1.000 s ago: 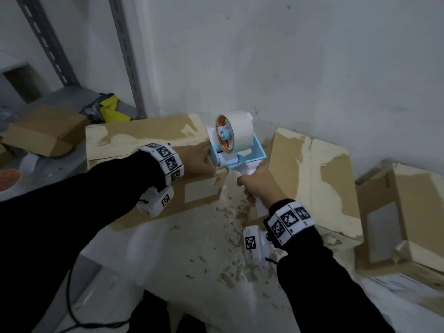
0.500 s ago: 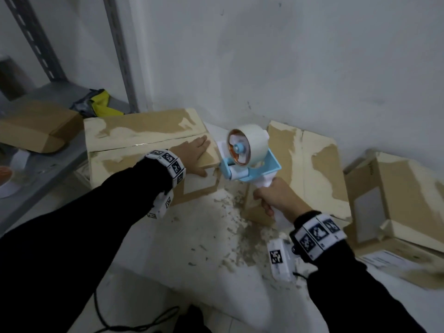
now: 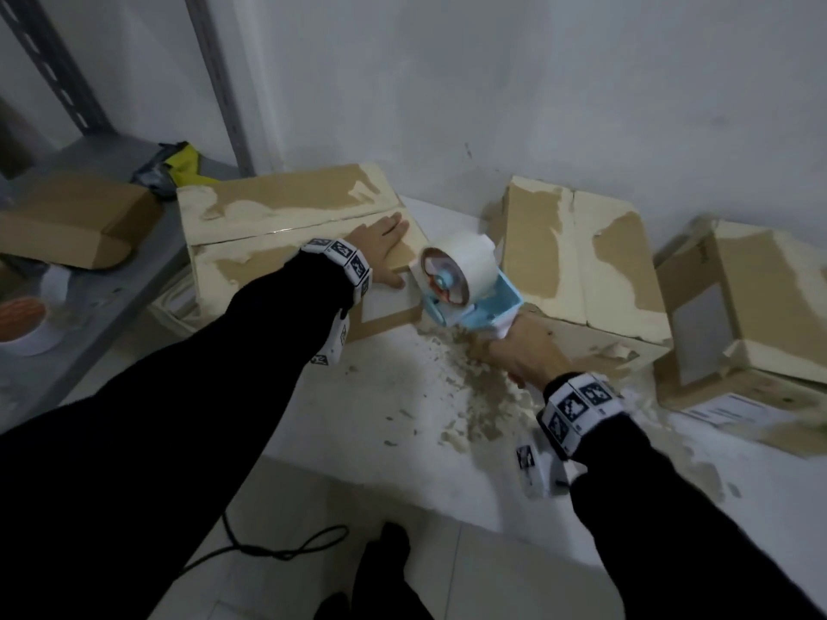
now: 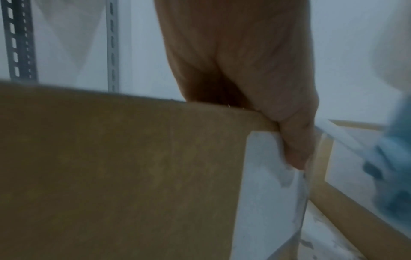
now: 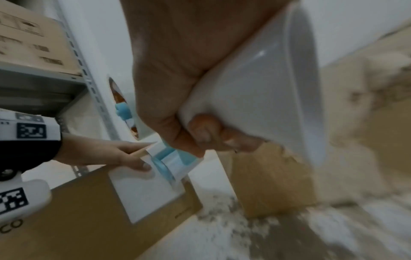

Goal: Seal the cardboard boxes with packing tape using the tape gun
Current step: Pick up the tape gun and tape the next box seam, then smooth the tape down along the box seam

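A cardboard box [image 3: 291, 217] patched with pale tape stands at the left of the white table [image 3: 358, 418]. My left hand [image 3: 380, 248] lies flat on its top near the right end, fingers straight. Its thumb [image 4: 295, 146] hangs over the front edge onto a white label [image 4: 262, 193]. My right hand [image 3: 528, 351] grips the white handle [image 5: 255, 88] of the blue and white tape gun [image 3: 461, 284]. The gun, with its white tape roll, sits at the box's front right corner, close to my left thumb. Whether tape joins gun and box is unclear.
A second taped box [image 3: 581, 270] leans by the wall behind the gun, and a third box [image 3: 752, 315] lies at the right. Torn scraps [image 3: 474, 396] litter the table. A metal shelf [image 3: 112, 284] at the left holds a brown box [image 3: 76, 221]. A cable [image 3: 277, 548] lies on the floor.
The tape gun has come off the box's top and moved down to its front right corner. My left hand has slid further onto the top.
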